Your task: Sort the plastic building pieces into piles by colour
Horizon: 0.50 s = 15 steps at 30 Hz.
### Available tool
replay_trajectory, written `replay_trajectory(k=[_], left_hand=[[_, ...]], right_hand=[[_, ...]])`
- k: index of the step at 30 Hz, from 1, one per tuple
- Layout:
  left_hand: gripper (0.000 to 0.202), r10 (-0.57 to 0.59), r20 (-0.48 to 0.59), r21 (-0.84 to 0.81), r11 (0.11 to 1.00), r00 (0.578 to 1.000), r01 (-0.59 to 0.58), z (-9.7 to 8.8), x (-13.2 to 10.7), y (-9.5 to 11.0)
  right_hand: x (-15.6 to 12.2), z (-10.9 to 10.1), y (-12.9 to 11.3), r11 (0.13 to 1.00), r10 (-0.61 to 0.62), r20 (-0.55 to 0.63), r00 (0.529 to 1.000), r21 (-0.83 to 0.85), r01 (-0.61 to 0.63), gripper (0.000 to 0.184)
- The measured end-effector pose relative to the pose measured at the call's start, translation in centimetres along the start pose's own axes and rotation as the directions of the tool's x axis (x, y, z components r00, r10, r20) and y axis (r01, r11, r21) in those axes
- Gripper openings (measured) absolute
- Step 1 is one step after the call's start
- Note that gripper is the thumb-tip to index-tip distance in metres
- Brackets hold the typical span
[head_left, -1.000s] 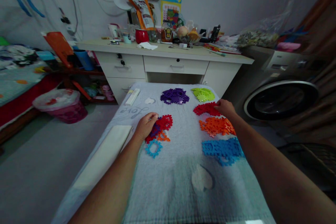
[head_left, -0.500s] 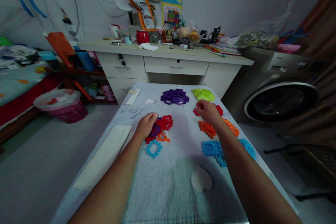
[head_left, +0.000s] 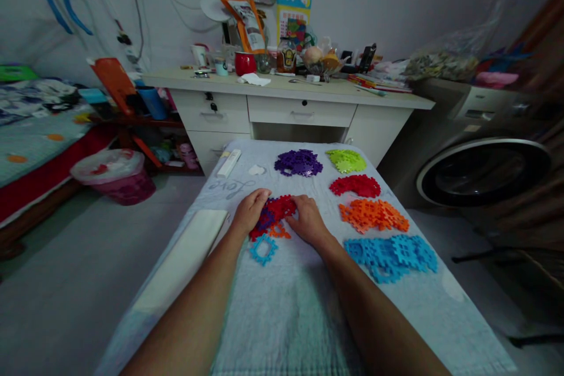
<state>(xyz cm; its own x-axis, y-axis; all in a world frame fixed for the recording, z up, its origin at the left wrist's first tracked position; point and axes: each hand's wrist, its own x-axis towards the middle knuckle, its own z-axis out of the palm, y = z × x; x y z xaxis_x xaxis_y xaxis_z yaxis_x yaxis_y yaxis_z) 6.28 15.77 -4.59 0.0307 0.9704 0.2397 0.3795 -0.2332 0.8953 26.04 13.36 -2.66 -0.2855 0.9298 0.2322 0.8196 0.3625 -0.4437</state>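
Observation:
Between my hands lies a small cluster of gear-edged interlocking plastic pieces, with red pieces (head_left: pixel 280 207), purple pieces (head_left: pixel 265 219) and orange pieces (head_left: pixel 279 231). My left hand (head_left: pixel 252 211) is closed at the cluster's left edge, its thumb and fingers pressed together on the pieces. At the right edge my right hand (head_left: pixel 309 221) grips the red pieces between thumb and fingers. Its fingertips are partly hidden. A blue square frame piece (head_left: pixel 251 251) lies just in front of the cluster, touched by neither hand.
Sorted piles lie along the cloth-covered table (head_left: pixel 282 317): purple (head_left: pixel 298 163), lime green (head_left: pixel 346 160), red (head_left: pixel 355 185), orange (head_left: pixel 373 215) and blue (head_left: pixel 391 255). Long white strips (head_left: pixel 187 258) lie at the left. Behind stands a cluttered white desk (head_left: pixel 304 108); a washing machine (head_left: pixel 478 135) is at right.
My right hand has moved left and nearer from the red pile to the cluster's right edge. My left hand stays at the cluster. The view has shifted slightly.

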Motion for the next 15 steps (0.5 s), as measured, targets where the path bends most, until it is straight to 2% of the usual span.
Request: replay_trajectory(k=[6,15], left_hand=[[0.047,-0.005,0.018,0.009,1.000,1.000,0.005,-0.14,-0.12,0.28],[0.047,-0.013,0.038,-0.015,1.000,0.999,0.013,-0.30,-0.17,0.36]], right_hand=[[-0.33,0.43,-0.03,1.000,0.026,-0.015,1.000,-0.001,-0.026,0.045],[-0.12,0.52,0.95,0.993,0.110,-0.119,0.987,0.050,-0.104,0.052]])
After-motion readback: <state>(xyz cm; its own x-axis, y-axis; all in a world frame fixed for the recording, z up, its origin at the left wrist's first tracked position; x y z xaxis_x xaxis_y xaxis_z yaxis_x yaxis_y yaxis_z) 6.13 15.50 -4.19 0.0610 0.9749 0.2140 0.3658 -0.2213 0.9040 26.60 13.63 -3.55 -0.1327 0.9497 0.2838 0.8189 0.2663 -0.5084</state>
